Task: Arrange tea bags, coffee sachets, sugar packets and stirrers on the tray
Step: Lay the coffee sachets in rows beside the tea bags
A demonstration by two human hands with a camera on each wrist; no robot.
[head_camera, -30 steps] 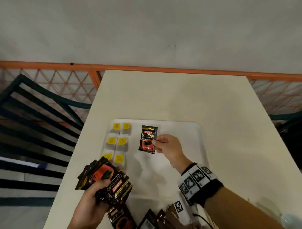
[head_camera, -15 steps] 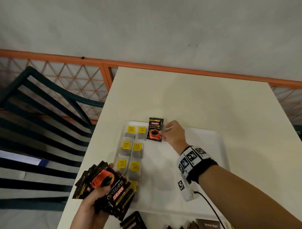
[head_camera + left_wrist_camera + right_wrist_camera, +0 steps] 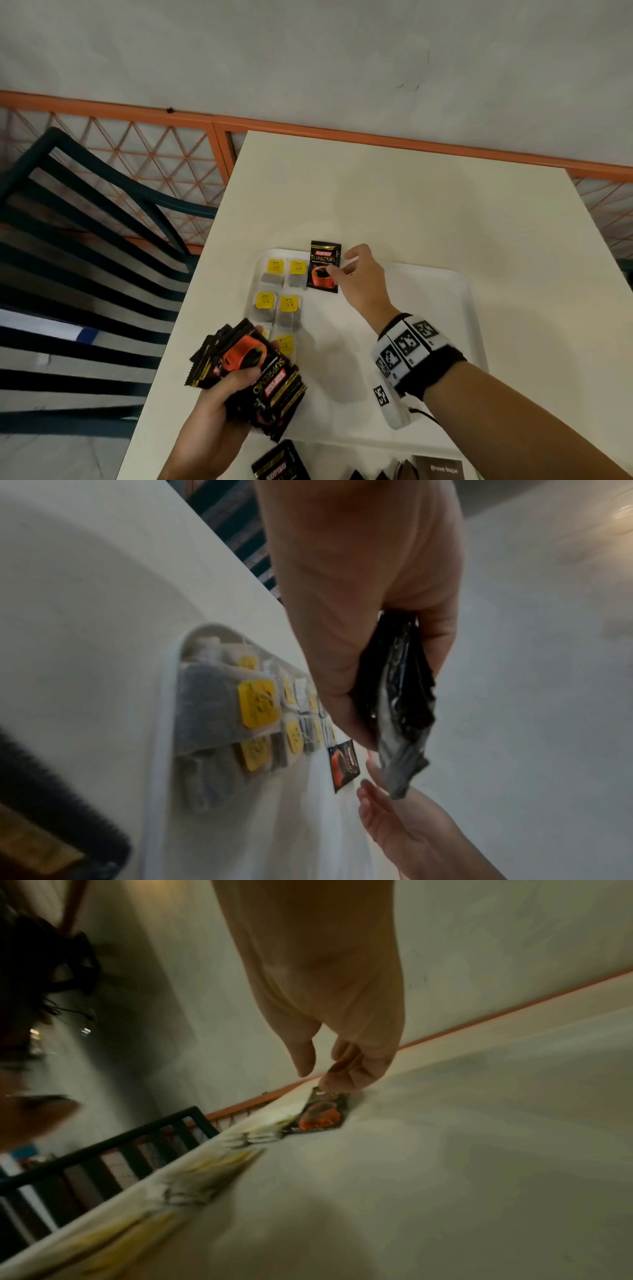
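A white tray (image 3: 428,291) lies on a cream table (image 3: 411,205). Several tea bags (image 3: 275,274) with yellow tags lie in two columns along the tray's left side and also show in the left wrist view as tea bags (image 3: 240,710). One black coffee sachet (image 3: 322,265) lies flat at the tray's far edge, beside the top tea bags. My right hand (image 3: 342,267) touches the sachet's right edge. In the right wrist view the fingertips (image 3: 337,1085) rest on the sachet (image 3: 318,1118) with the thumb held apart. My left hand (image 3: 246,380) grips a fanned stack of coffee sachets (image 3: 260,370) over the tray's near left corner.
More black sachets (image 3: 281,462) and a dark brown sugar packet (image 3: 442,467) lie at the table's near edge. A dark slatted chair (image 3: 85,240) stands left of the table. An orange lattice railing (image 3: 154,154) runs behind it, below a grey wall.
My right hand has carried the single sachet from the tray's middle to its far edge, beside the top tea bags. The left hand still holds its stack.
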